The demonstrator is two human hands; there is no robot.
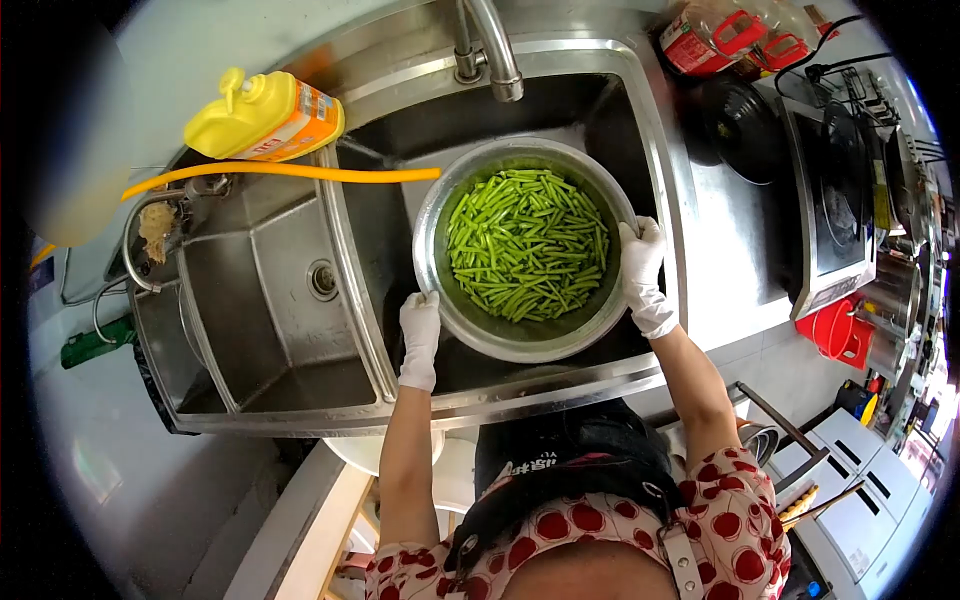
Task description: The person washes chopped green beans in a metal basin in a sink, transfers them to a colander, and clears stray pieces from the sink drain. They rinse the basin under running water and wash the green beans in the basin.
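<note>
A large round steel basin (432, 250) sits in the right-hand sink bowl, holding many short pieces of cut green beans (530, 245). Both of my hands wear white gloves. My left hand (419, 322) is closed on the basin's rim at the lower left. On the opposite side, my right hand (643, 262) grips the rim at the right, its thumb over the edge. The fingers under the rim are hidden from view. An orange hose (330, 173) reaches across from the left, its end close to the basin's upper left rim.
Above the basin hangs a steel faucet (505, 80). A yellow pump bottle (262, 115) stands behind the left sink bowl (300, 330), which has a drain. Right of the sink are a black lid (740, 130), an induction cooker (835, 200) and red-handled jugs (715, 40).
</note>
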